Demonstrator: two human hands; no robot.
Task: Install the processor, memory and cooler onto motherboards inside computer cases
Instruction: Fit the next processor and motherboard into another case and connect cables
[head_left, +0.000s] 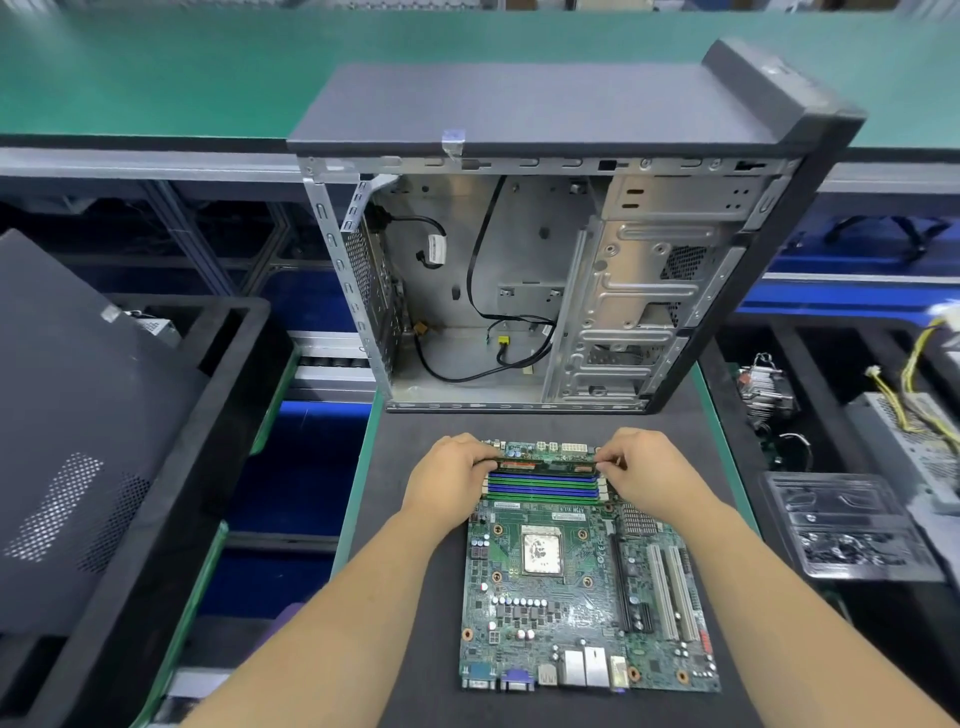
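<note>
Memory stick: a long, thin green module (548, 466) with a reddish label at its left end and dark chips along it, lay level across the far end of the board, right over the farthest slot.
Slots: blue and green memory slots (544, 488) ran side by side just nearer than the stick, white latches at their ends.
Motherboard: green board (561, 597) lay flat on the dark mat, rear ports toward the person, white expansion slots on its right side.
Processor: a silver square (541, 551) sat in the socket at the board's middle, pale smears on its top; no cooler over it.
Left grip: the left hand (451, 475) had its fingers curled down on the stick's left end, pinching it from above.
Right grip: the right hand (649, 470) mirrored it, fingertips pinching the stick's right end.
Stick against grips: it spanned between the two hands, only its middle stretch in view.
Desk: dark mat with a green edge (410, 545) carried the board and the case.
Computer case: open grey tower (519, 270) stood upright just beyond the board, black cables looped inside, drive cage to its right.
Left side: a dark perforated side panel (78, 441) leaned in a black tray.
Right side: a clear plastic tray (841, 525) and a finned cooler (766, 384) sat in black bins.
</note>
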